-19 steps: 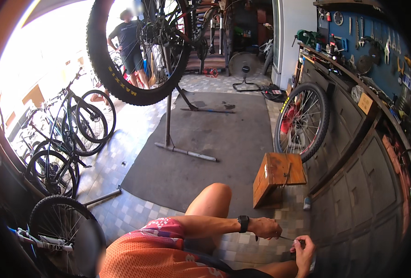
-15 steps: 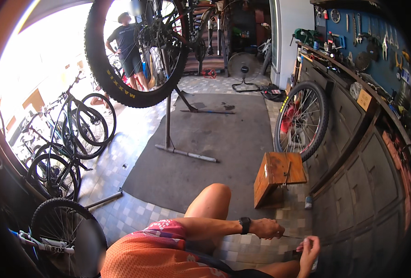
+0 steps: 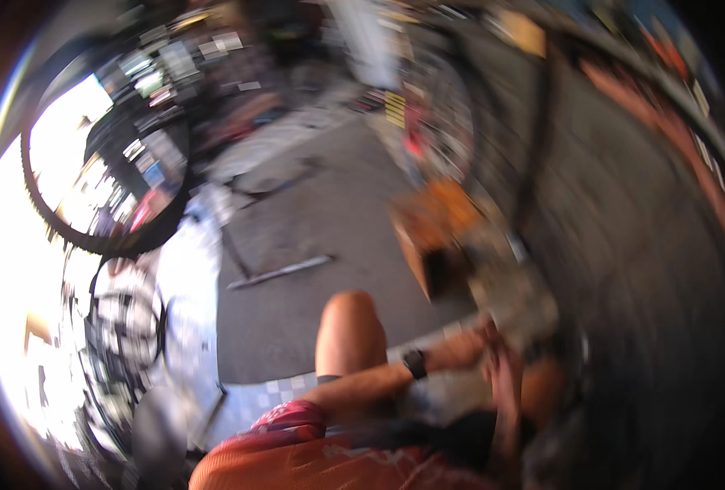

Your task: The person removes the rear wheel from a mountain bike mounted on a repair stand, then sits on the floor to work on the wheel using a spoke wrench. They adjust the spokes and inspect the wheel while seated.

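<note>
Heavy motion blur covers the whole head view. My left hand (image 3: pixel 458 349), below a black wristwatch (image 3: pixel 414 363), reaches across toward the lower right. Beside it and slightly lower, my right hand (image 3: pixel 505 374) points upward, and the two hands meet or overlap at the fingers. Smeared fingers hide whether either hand grips anything. Just beyond them stands an orange-brown wooden box-like stool (image 3: pixel 438 219). My bent bare knee (image 3: pixel 352 333) rises to the left of the hands.
A dark mat (image 3: pixel 322 212) covers the floor ahead, with a stand's grey foot bar (image 3: pixel 285 272) on it. A raised bicycle tyre (image 3: pixel 105 242) hangs at upper left. Another wheel (image 3: pixel 452 122) leans behind the stool, against dark cabinets (image 3: pixel 624 212) along the right.
The view has swung right and tilted, so the stool, mat and wheels sit further left. My hands have come together; earlier they were apart, with a thin dark rod at the left hand.
</note>
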Demonstrator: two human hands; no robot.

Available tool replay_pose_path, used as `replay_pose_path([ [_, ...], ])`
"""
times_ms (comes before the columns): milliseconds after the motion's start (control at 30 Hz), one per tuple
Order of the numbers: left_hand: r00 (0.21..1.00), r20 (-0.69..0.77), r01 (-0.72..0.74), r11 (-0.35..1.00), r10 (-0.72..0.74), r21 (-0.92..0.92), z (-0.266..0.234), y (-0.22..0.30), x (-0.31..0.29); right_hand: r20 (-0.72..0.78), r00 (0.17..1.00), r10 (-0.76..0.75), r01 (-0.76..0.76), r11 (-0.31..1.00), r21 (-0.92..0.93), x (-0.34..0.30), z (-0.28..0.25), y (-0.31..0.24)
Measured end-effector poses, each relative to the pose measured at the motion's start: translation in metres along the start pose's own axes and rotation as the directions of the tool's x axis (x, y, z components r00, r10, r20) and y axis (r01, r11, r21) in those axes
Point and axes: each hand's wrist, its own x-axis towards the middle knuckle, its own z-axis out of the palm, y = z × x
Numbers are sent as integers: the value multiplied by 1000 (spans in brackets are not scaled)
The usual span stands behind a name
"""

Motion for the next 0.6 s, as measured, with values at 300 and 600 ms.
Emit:
replay_pose_path([
  [300,894,196,448,822,-404,-350,-22,29,24,-198,974,-110,141,979,148,3,-8,11],
  [600,744,330,660,561,-581,-500,-2,25,20,-372,911,-179,211,976,47,3,-38,-4],
])
